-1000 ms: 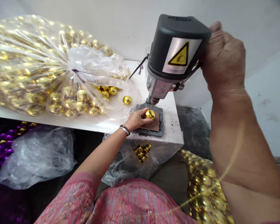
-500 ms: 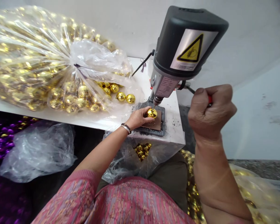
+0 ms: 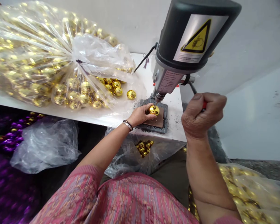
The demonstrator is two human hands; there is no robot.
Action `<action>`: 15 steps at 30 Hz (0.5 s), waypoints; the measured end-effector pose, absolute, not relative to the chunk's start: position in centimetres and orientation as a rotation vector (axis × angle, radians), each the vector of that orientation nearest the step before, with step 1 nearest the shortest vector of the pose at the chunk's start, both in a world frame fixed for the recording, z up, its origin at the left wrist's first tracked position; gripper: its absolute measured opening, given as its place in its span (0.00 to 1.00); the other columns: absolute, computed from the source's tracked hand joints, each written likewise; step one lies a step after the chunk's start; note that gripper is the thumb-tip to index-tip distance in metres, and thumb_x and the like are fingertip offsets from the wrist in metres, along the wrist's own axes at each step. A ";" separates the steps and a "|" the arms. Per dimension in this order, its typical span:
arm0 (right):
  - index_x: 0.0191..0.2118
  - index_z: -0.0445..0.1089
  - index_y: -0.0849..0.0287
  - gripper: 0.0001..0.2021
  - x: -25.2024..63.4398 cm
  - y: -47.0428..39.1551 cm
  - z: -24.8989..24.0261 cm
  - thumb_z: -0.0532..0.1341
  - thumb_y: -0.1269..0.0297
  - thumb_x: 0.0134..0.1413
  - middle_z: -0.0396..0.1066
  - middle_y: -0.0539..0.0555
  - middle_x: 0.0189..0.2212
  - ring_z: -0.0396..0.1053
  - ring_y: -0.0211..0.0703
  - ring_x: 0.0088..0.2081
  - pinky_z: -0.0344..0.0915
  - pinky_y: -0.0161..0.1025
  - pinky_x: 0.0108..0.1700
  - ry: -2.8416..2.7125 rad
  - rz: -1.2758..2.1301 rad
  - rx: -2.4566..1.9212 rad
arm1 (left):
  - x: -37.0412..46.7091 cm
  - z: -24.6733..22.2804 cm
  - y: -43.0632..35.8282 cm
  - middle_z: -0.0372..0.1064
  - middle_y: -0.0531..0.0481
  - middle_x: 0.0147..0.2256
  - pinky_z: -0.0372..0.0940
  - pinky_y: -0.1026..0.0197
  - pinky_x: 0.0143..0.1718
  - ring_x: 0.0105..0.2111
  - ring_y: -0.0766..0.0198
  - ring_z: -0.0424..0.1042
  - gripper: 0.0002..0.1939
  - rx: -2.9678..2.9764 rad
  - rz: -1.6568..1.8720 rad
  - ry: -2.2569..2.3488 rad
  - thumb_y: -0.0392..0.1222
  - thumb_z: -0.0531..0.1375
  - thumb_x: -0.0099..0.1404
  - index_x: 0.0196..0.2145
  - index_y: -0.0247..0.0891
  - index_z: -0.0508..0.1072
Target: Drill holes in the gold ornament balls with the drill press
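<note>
Between the thumb and fingers of my left hand [image 3: 141,115] is a shiny gold faceted ball [image 3: 154,110]. The ball rests on a brown board [image 3: 156,120] on the grey base of a small drill press [image 3: 200,37]. The drill bit points down at the top of the ball; I cannot tell how deep it sits. My right hand [image 3: 202,114] is closed around the red-tipped feed lever [image 3: 193,88] at the press's right side. A loose gold ball [image 3: 131,94] lies on the table just left of the press.
A big tied clear bag [image 3: 35,62] of gold balls covers the table's left part. Below the table edge hangs a plastic bag [image 3: 128,155] with gold balls. Purple balls [image 3: 16,135] and crumpled plastic [image 3: 44,144] are lower left. Another bag of gold balls [image 3: 245,189] stands lower right.
My right hand has moved down and left a little with the lever. Of two loose balls left of the press, one now lies apart at the right. The view has shifted slightly.
</note>
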State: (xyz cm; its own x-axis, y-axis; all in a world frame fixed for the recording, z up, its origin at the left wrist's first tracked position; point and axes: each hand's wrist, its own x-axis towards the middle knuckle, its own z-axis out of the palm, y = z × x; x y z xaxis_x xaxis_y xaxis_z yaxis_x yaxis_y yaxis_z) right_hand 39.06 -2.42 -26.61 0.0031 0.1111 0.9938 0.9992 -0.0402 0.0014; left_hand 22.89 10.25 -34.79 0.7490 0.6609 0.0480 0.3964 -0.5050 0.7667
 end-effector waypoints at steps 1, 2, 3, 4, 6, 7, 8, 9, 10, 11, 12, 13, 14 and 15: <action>0.37 0.61 0.61 0.08 39.0 -2.3 -26.8 0.52 0.64 0.69 0.59 0.49 0.29 0.57 0.30 0.32 0.51 0.33 0.37 -1.257 -1.181 -1.320 | 22.9 -34.8 10.2 0.79 0.47 0.49 0.69 0.56 0.57 0.50 0.55 0.77 0.36 2.163 0.428 0.792 0.47 0.69 0.63 0.67 0.39 0.70; 0.37 0.61 0.61 0.08 39.0 -2.2 -26.9 0.52 0.64 0.69 0.59 0.49 0.29 0.57 0.30 0.32 0.51 0.33 0.37 -1.242 -1.181 -1.313 | 22.9 -34.7 10.2 0.79 0.47 0.49 0.69 0.56 0.57 0.50 0.55 0.77 0.36 2.162 0.424 0.791 0.47 0.69 0.63 0.67 0.39 0.70; 0.37 0.61 0.61 0.08 38.9 -2.1 -26.9 0.52 0.65 0.69 0.59 0.49 0.29 0.57 0.30 0.32 0.51 0.33 0.37 -1.231 -1.182 -1.304 | 22.9 -34.7 10.2 0.79 0.48 0.49 0.69 0.56 0.56 0.49 0.55 0.77 0.36 2.163 0.424 0.791 0.47 0.69 0.63 0.66 0.40 0.70; 0.37 0.61 0.61 0.08 38.9 -2.0 -26.9 0.52 0.65 0.69 0.59 0.49 0.29 0.57 0.30 0.32 0.51 0.33 0.37 -1.223 -1.184 -1.291 | 22.9 -34.7 10.2 0.79 0.48 0.48 0.69 0.57 0.56 0.49 0.55 0.77 0.35 2.165 0.426 0.793 0.47 0.69 0.63 0.66 0.40 0.70; 0.37 0.61 0.61 0.07 38.8 -1.9 -27.0 0.52 0.66 0.69 0.59 0.49 0.29 0.57 0.31 0.32 0.51 0.34 0.37 -1.213 -1.184 -1.265 | 22.9 -34.7 10.2 0.79 0.48 0.48 0.69 0.57 0.55 0.49 0.56 0.77 0.35 2.168 0.432 0.795 0.48 0.69 0.63 0.66 0.41 0.70; 0.37 0.61 0.60 0.07 38.7 -1.8 -27.2 0.52 0.66 0.69 0.59 0.49 0.29 0.57 0.31 0.32 0.50 0.34 0.36 -1.210 -1.182 -1.254 | 22.9 -34.7 10.2 0.79 0.48 0.48 0.69 0.57 0.55 0.49 0.56 0.77 0.35 2.166 0.434 0.795 0.48 0.69 0.63 0.66 0.41 0.70; 0.37 0.61 0.60 0.06 38.7 -1.8 -27.4 0.52 0.66 0.68 0.58 0.49 0.29 0.58 0.32 0.33 0.50 0.35 0.36 -1.207 -1.178 -1.245 | 22.9 -34.7 10.2 0.79 0.48 0.48 0.69 0.57 0.55 0.49 0.56 0.77 0.35 2.162 0.434 0.796 0.48 0.69 0.63 0.66 0.41 0.70; 0.37 0.61 0.59 0.06 38.6 -1.7 -27.7 0.52 0.67 0.68 0.58 0.49 0.29 0.58 0.32 0.33 0.51 0.34 0.36 -1.206 -1.174 -1.242 | 22.9 -34.7 10.2 0.79 0.48 0.49 0.69 0.57 0.55 0.49 0.56 0.77 0.35 2.156 0.433 0.797 0.48 0.69 0.63 0.66 0.41 0.70; 0.37 0.61 0.59 0.05 38.5 -1.7 -28.0 0.52 0.67 0.68 0.58 0.49 0.29 0.58 0.32 0.32 0.51 0.34 0.36 -1.211 -1.165 -1.239 | 22.9 -34.7 10.2 0.79 0.48 0.49 0.69 0.57 0.56 0.49 0.56 0.77 0.35 2.150 0.431 0.796 0.48 0.69 0.63 0.66 0.41 0.70; 0.37 0.60 0.59 0.05 38.4 -1.8 -28.3 0.52 0.68 0.68 0.58 0.49 0.29 0.58 0.32 0.32 0.51 0.34 0.36 -1.215 -1.149 -1.234 | 22.8 -34.6 10.2 0.79 0.49 0.49 0.69 0.57 0.56 0.50 0.56 0.77 0.35 2.147 0.430 0.796 0.48 0.69 0.63 0.66 0.41 0.70; 0.37 0.60 0.59 0.05 38.3 -1.8 -28.5 0.52 0.68 0.68 0.58 0.48 0.29 0.58 0.31 0.32 0.52 0.33 0.36 -1.217 -1.133 -1.222 | 22.8 -34.6 10.1 0.79 0.49 0.49 0.69 0.57 0.56 0.50 0.56 0.77 0.35 2.146 0.430 0.795 0.47 0.69 0.62 0.66 0.41 0.70; 0.36 0.60 0.59 0.06 38.2 -1.9 -28.6 0.52 0.68 0.68 0.58 0.48 0.29 0.58 0.31 0.32 0.52 0.33 0.36 -1.216 -1.117 -1.207 | 22.8 -34.6 10.1 0.79 0.49 0.49 0.68 0.57 0.57 0.50 0.56 0.77 0.35 2.147 0.431 0.792 0.47 0.69 0.62 0.66 0.41 0.70; 0.36 0.61 0.59 0.07 38.1 -2.0 -28.3 0.52 0.68 0.68 0.59 0.48 0.28 0.58 0.30 0.31 0.53 0.32 0.36 -1.216 -1.108 -1.186 | 22.8 -34.6 10.1 0.79 0.49 0.49 0.68 0.57 0.57 0.50 0.56 0.77 0.35 2.146 0.434 0.789 0.46 0.69 0.62 0.66 0.41 0.70; 0.36 0.61 0.60 0.08 38.0 -2.0 -27.7 0.52 0.67 0.69 0.59 0.48 0.28 0.58 0.29 0.31 0.53 0.32 0.36 -1.213 -1.101 -1.165 | 22.8 -34.6 10.1 0.79 0.48 0.49 0.68 0.57 0.57 0.50 0.56 0.77 0.35 2.142 0.440 0.788 0.46 0.69 0.62 0.66 0.40 0.70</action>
State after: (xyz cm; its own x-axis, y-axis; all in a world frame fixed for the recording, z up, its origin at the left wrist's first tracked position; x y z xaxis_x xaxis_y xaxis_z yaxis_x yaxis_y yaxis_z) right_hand 37.96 -2.00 -27.73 0.0530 0.0031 0.9986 0.9942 0.0932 -0.0530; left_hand 22.82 10.06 -34.61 0.7460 0.6643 0.0464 0.3881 -0.4903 0.7804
